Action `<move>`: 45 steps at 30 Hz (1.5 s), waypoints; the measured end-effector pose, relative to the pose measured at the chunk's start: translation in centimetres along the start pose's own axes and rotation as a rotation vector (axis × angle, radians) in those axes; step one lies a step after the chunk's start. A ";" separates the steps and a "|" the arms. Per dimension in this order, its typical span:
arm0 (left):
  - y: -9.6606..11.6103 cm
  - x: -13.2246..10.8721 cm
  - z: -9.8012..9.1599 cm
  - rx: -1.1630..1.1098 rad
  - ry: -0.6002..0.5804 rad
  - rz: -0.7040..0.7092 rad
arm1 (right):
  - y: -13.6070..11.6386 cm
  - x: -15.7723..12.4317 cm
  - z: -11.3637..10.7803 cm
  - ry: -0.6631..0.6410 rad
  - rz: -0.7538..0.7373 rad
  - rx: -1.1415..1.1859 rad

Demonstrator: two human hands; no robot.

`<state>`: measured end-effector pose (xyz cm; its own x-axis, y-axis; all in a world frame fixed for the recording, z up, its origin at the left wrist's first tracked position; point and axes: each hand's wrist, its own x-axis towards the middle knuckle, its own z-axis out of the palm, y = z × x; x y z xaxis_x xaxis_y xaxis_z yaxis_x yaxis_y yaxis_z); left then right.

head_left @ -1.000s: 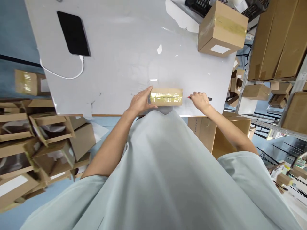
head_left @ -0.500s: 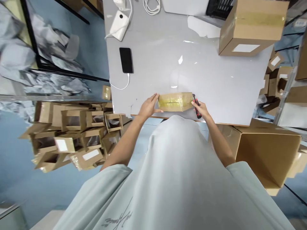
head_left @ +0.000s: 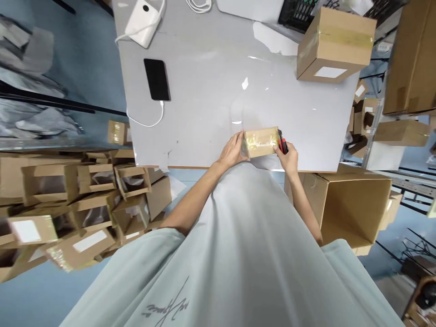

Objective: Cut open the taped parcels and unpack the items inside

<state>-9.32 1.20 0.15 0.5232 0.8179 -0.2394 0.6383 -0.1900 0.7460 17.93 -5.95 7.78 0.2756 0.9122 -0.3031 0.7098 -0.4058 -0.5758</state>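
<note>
A small cardboard box point(head_left: 261, 142) sealed with shiny tape is at the front edge of the table. My left hand point(head_left: 233, 150) grips its left end, thumb toward me and fingers along the far side. At the other end, my right hand point(head_left: 288, 156) is closed around a red and black box cutter point(head_left: 282, 142), and its thumb touches the box's right end. The cutter lies against that end; whether its blade is out cannot be seen.
On the grey table point(head_left: 204, 91) lie a black phone point(head_left: 157, 79) on a cable, a white power bank point(head_left: 143, 22) and a larger taped carton point(head_left: 335, 45). Several opened boxes point(head_left: 95, 181) are piled at left. A big open carton point(head_left: 354, 209) stands at right.
The small box has been turned, so another taped face shows and it looks shorter. Both hands moved with it, and the cutter stays in my right hand. The view has shifted.
</note>
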 end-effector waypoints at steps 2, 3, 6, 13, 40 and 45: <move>-0.2 -0.3 -0.4 -0.064 -0.051 -0.001 | -0.8 -1.0 0.3 0.075 0.003 -0.083; -0.3 -0.4 -0.9 -0.104 -0.050 -0.003 | -1.2 -1.5 0.5 0.097 0.021 -0.091; 0.1 -0.6 -2.7 -0.246 0.087 -0.016 | -2.2 -2.6 1.1 0.118 0.062 -0.112; 3.2 2.4 -4.4 -0.324 0.152 0.027 | -4.6 -5.5 0.6 0.218 0.101 -0.221; 2.0 4.3 -3.4 -0.568 0.125 -0.050 | -16.1 -7.2 5.3 -0.148 0.254 -0.572; 2.2 4.2 -2.6 -0.517 0.144 -0.085 | -18.1 -6.8 4.1 -0.210 0.279 -0.607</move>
<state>-7.20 5.66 2.43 0.3758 0.8917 -0.2521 0.2950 0.1428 0.9448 0.55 -5.06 17.14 0.4123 0.7234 -0.5539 0.8842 -0.4641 0.0521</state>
